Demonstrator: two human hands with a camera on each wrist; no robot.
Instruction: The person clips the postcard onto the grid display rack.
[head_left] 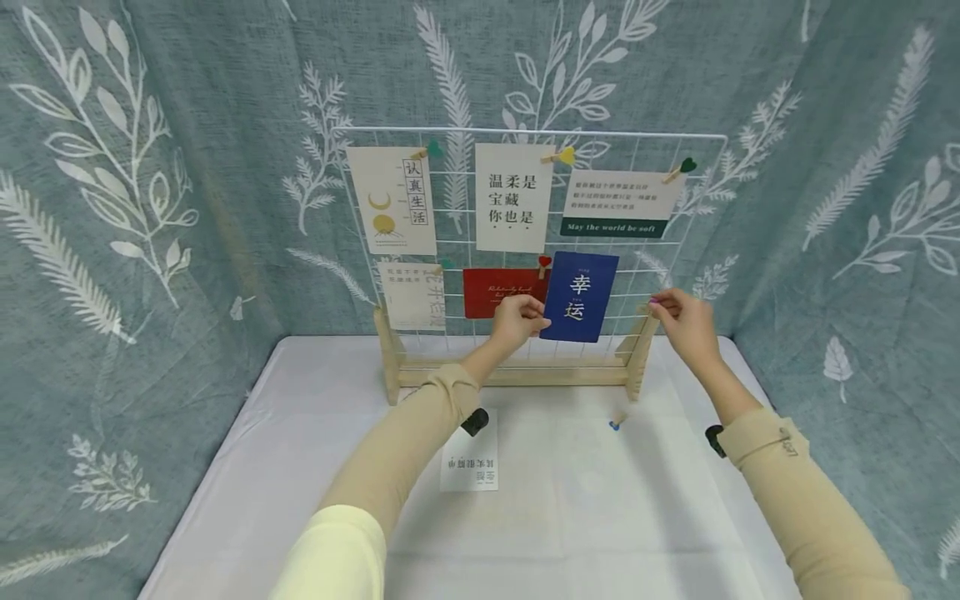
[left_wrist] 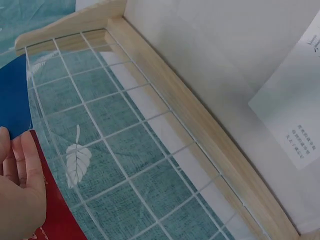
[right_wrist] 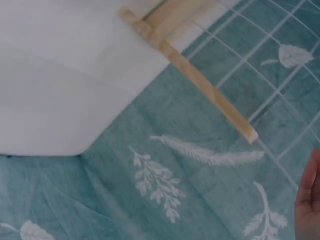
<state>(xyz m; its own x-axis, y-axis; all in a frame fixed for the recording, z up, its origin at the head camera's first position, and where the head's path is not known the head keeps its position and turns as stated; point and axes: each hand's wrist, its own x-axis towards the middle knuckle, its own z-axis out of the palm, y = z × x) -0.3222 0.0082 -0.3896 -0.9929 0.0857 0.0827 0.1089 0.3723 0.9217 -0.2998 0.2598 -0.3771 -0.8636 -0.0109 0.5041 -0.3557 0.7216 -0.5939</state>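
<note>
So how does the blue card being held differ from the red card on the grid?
The blue card stands upright in portrait and slightly tilted; the red card lies landscape. The blue card bears two large white characters, the red card fine script too small to read. The left hand holds the blue card with no clip visible on it; the red card hangs from a red heart clip. The blue card overlaps the red card's right edge. Both sit on the grid's lower row.
</note>
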